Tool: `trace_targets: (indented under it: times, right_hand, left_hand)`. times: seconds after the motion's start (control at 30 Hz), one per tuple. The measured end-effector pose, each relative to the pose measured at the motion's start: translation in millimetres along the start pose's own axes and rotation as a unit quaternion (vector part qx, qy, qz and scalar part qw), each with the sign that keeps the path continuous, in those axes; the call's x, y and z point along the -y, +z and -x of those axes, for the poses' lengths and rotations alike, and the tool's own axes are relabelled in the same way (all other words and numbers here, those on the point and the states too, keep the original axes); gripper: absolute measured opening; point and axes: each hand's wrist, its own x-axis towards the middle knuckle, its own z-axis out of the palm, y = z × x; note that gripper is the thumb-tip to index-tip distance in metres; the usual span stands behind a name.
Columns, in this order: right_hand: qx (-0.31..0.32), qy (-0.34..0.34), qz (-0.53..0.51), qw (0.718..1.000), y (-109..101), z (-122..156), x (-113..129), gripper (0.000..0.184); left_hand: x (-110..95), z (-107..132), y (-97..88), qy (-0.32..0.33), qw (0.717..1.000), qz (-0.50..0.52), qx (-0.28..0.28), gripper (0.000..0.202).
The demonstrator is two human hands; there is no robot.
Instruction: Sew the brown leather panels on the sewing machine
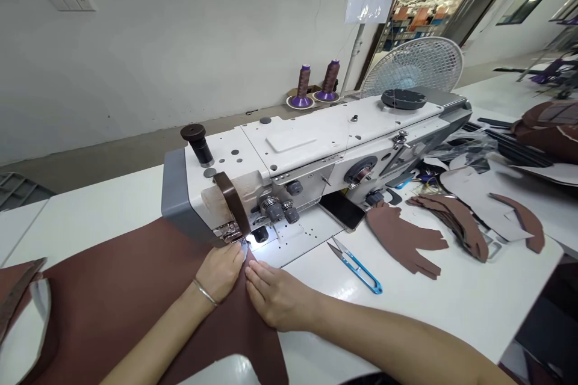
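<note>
White table (451, 301), bare wall (180, 42); the smooth maroon leather sheet (112, 295) lies flat under my splayed, empty right grip (276, 299); the left grip (221, 271) curls, hold I cannot tell.

Brown sheet (112, 295), desk's near left: matt, fine-grained, leather-like, no sheen.
Sewing machine (316, 138): smooth white painted metal, slight gloss; grey end cap looks plastic.
Desk (451, 307) top: white, smooth, faint sheen.
Snips (356, 266), mid-desk: bare metal blades, glossy blue plastic handle.
Cut pieces (401, 240) toward the right edge: same matt brown.
Bracelet (205, 293) on the wrist over the sheet: thin polished metal.
Thread cones (303, 81), far edge: dull wound fibre.
</note>
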Motion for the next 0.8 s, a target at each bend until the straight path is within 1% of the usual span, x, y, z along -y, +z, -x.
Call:
trace_targets:
  times: [0.13, 0.23, 0.37, 0.47, 0.53, 0.63, 0.7, 0.8]
  right_hand:
    - [0.004, 0.014, 0.011, 1.000, 4.6, -1.0, 1.2, 0.028]
    - [0.004, 0.025, 0.017, 1.000, 5.6, -1.5, 2.2, 0.029]
    - [-0.032, 0.020, 0.021, 0.999, 2.2, -0.1, 5.0, 0.024]
    - [-0.036, 0.010, 0.026, 0.999, -1.2, 1.4, 7.4, 0.024]
    - [-0.031, 0.007, 0.029, 0.999, -2.6, 1.7, 8.3, 0.024]
    - [-0.033, 0.007, 0.030, 0.999, -3.4, 0.1, 8.1, 0.024]
    - [-0.043, 0.009, 0.033, 0.998, -3.7, -2.1, 7.7, 0.025]
    - [-0.054, 0.010, 0.042, 0.998, -4.4, -6.1, 8.9, 0.025]
  left_hand:
    - [-9.8, -3.9, 0.1, -0.026, 0.999, -0.025, -0.013, 0.025]
    - [-12.3, -4.9, -0.6, -0.034, 0.999, -0.036, -0.022, 0.024]
    - [-8.5, -3.5, -4.9, -0.044, 0.996, -0.063, -0.046, 0.026]
    - [-0.1, -0.9, -8.2, -0.061, 0.992, -0.088, -0.074, 0.027]
    - [5.8, 0.3, -8.5, -0.035, 0.989, -0.084, -0.114, 0.029]
    - [9.2, 0.2, -7.0, 0.029, 0.983, -0.071, -0.168, 0.035]
    - [6.3, -0.7, -6.8, 0.038, 0.981, -0.076, -0.174, 0.038]
    - [-1.8, -2.1, -8.5, 0.025, 0.985, -0.087, -0.149, 0.035]
